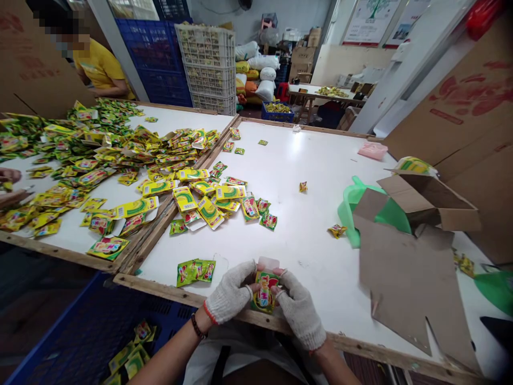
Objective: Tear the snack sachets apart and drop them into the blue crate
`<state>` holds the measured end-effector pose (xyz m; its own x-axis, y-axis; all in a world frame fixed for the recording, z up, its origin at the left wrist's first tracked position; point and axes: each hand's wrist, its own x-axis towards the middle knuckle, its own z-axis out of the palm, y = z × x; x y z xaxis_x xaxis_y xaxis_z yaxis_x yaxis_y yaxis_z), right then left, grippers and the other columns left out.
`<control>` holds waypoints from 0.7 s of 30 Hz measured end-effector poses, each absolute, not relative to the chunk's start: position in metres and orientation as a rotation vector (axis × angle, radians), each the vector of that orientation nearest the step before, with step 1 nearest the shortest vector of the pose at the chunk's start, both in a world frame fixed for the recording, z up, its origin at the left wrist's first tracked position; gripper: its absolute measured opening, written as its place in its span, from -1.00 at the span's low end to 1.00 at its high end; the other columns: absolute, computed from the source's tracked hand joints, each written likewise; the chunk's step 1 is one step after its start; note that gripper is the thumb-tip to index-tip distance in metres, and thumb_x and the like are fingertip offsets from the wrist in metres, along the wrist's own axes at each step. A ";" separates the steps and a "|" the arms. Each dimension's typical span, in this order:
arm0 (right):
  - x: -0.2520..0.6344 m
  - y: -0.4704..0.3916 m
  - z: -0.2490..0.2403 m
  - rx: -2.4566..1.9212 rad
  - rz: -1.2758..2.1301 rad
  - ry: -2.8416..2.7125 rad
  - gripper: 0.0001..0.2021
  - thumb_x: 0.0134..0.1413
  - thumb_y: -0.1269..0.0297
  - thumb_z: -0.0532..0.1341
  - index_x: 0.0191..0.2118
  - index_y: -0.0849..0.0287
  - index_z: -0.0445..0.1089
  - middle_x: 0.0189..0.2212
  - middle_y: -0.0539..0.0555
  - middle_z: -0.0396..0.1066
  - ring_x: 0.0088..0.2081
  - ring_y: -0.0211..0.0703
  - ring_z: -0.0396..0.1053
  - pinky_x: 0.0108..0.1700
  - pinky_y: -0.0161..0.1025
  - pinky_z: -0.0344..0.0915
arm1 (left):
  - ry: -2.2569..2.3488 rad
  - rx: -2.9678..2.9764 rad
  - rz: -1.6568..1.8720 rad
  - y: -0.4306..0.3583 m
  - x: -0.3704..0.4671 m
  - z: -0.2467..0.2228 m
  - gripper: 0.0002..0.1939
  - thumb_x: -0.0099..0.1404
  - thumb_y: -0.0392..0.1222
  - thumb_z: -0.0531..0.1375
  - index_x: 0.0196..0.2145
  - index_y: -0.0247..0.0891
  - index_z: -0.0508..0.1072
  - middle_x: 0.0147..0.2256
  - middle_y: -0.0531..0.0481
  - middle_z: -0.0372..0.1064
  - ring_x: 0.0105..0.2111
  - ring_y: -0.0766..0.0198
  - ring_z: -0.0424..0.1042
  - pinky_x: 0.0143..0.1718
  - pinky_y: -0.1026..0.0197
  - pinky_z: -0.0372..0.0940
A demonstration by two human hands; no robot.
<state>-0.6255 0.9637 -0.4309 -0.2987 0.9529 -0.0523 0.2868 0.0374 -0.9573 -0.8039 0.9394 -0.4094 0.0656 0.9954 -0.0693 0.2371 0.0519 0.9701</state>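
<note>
Between both hands, at the table's front edge, is a small green and yellow candy box [264, 292] with its white top flap raised. My left hand [231, 291], in a white knit glove with bare fingertips, grips the box's left side. On its right side the fingers of my right hand [300, 307], gloved the same way, are closed. Left of my left hand lie several green candy packets [195, 271] side by side. Farther off, a loose pile of yellow candy boxes [210, 213] rests on the white table [296, 235], with more green packets around it.
On the left table a large heap of boxes and packets [92, 155] spreads out, with a co-worker [104, 69] behind it. Flattened cardboard [409, 283] and a green basin [350, 214] occupy the right side. Below left, a blue crate [80, 331] holds filled boxes.
</note>
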 end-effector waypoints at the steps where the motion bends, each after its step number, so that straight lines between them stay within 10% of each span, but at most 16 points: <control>1: -0.625 0.966 -0.430 -1.263 1.286 -1.677 -0.74 -0.01 0.31 0.12 -0.16 0.20 0.38 -0.17 0.13 0.46 -0.17 -0.06 0.39 -0.08 -0.12 0.34 | 1.362 1.399 0.979 0.941 -0.805 -0.407 -0.77 0.16 -0.25 0.14 -0.18 -0.28 0.39 -0.21 -0.05 0.38 -0.18 0.21 0.35 -0.09 0.16 0.25; 9: -0.628 0.984 -0.413 -1.316 1.240 -1.696 -0.69 0.01 0.23 0.14 -0.12 0.22 0.38 -0.29 0.09 0.47 -0.27 -0.11 0.40 -0.20 -0.20 0.35 | 1.293 1.225 1.015 0.954 -0.808 -0.412 -0.62 0.14 -0.24 0.15 -0.05 -0.28 0.27 -0.35 0.02 0.34 -0.37 0.33 0.33 -0.32 0.28 0.25; 14: -0.628 0.982 -0.404 -1.323 1.303 -1.793 -0.72 0.07 0.14 0.08 -0.30 0.19 0.46 -0.51 0.05 0.45 -0.61 -0.26 0.31 -0.53 -0.31 0.29 | 1.322 1.492 0.895 0.961 -0.813 -0.394 -0.83 0.19 -0.21 0.10 -0.42 -0.35 0.44 -0.44 0.02 0.35 -0.37 0.31 0.31 -0.30 0.29 0.20; 21: -0.632 0.985 -0.395 -1.400 1.337 -1.735 -0.76 0.05 0.16 0.11 -0.34 0.18 0.44 -0.71 -0.06 0.32 -0.68 -0.30 0.25 -0.62 -0.37 0.22 | 1.324 1.506 0.738 0.972 -0.817 -0.381 -0.84 0.16 -0.22 0.11 -0.44 -0.35 0.44 -0.56 0.10 0.23 -0.51 0.39 0.18 -0.49 0.36 0.07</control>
